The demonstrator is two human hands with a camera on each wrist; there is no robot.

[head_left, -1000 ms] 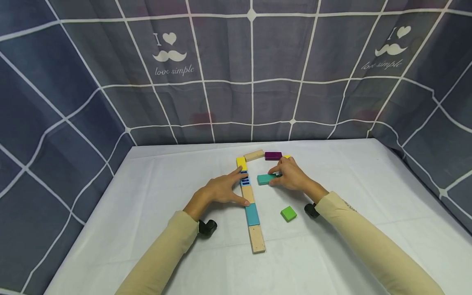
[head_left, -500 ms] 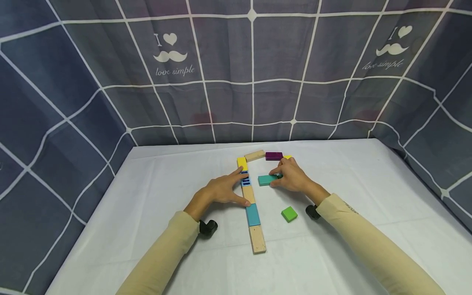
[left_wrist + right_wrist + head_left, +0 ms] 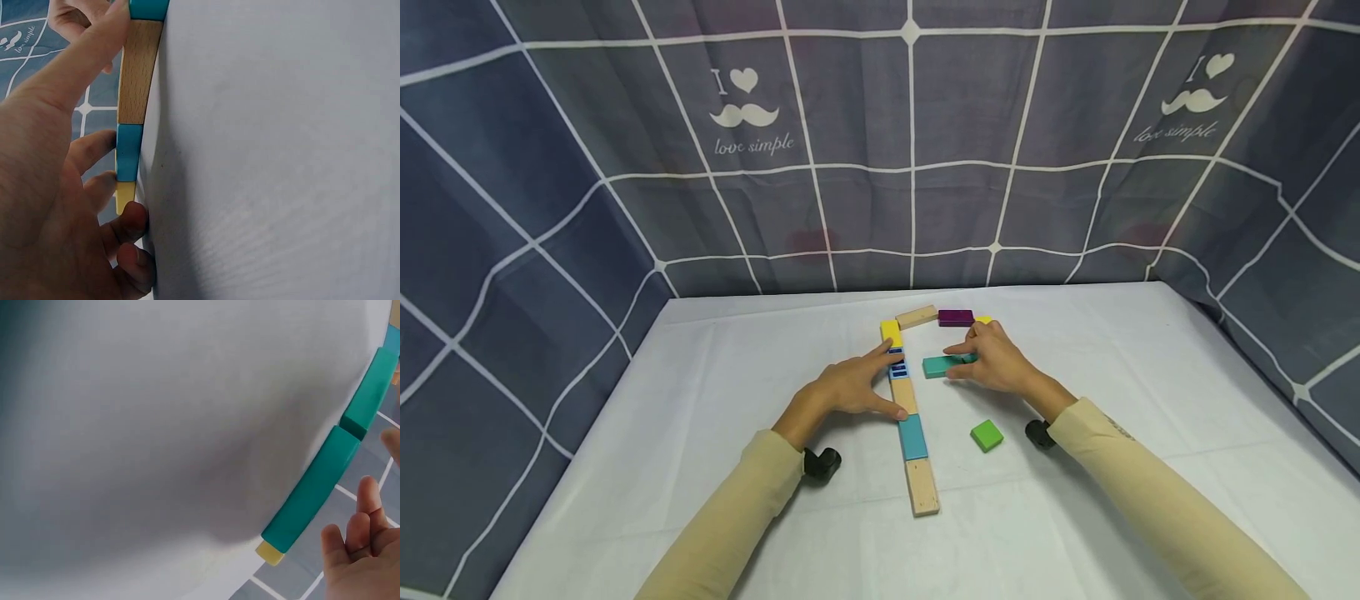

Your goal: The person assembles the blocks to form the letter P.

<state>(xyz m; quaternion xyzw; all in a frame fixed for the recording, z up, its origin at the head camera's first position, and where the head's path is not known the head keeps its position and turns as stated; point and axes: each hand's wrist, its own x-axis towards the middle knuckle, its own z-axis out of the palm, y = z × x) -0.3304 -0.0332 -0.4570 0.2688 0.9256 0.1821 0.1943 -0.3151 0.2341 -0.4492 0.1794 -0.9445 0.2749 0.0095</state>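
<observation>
My left hand spreads over a row of blocks, thumb at the joint of a plain wooden block and a blue block. Its index finger lies over a patterned blue block; a yellow block caps the row's far end. In the left wrist view the thumb tip rests at the wooden block. My right hand hovers with thumb and index finger astride a teal block. The right wrist view has two teal blocks nearly end to end, the fingers loosely bent beside them.
A wooden block, a purple block and a partly hidden yellow block lie farther back. One green block lies near the right forearm, and a wooden block ends the row nearest me. A grey curtain stands behind the table.
The right thumb and index finger have loosened slightly around the teal blocks, showing more teal beneath the hand. The left hand and the row stay put.
</observation>
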